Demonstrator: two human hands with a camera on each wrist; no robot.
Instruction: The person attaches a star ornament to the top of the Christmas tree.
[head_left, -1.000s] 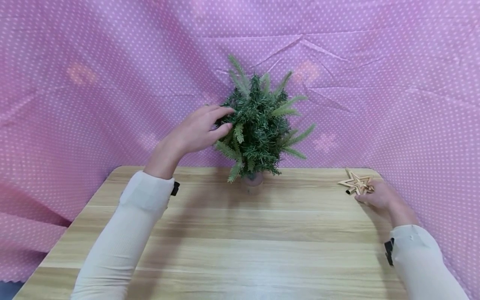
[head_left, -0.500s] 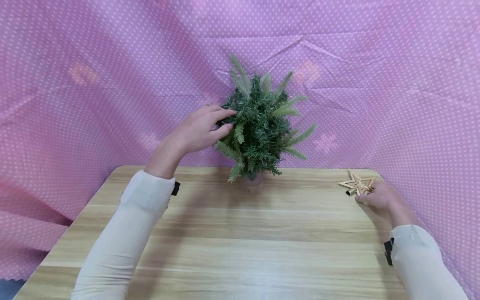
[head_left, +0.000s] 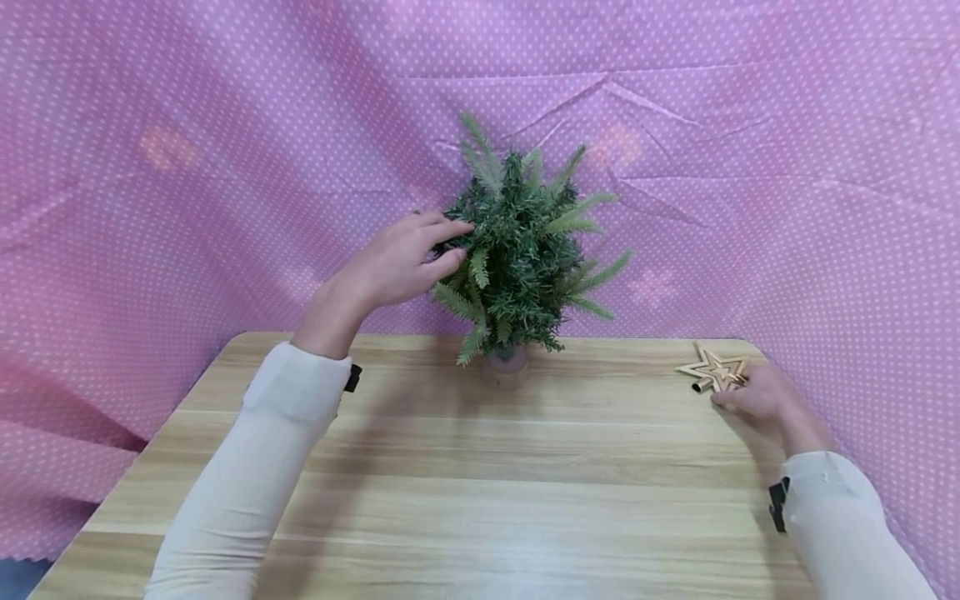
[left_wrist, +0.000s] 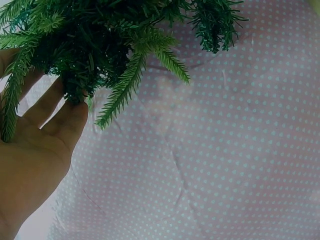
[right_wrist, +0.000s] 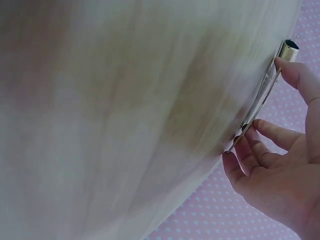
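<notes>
Right hand point(head_left: 767, 396) grips gold star point(head_left: 720, 372); left hand point(head_left: 397, 260) touches tree point(head_left: 525, 250)

At the right of the head view, the gold star is at the table's point(head_left: 510, 454) far corner, its edges held between thumb and fingertips. The left hand's fingers and thumb stand loosely parted against the upright tree's foliage, near the frame's centre.

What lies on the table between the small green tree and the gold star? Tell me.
Only bare wooden tabletop: in the head view, nothing stands between the small green tree and the gold star.
</notes>
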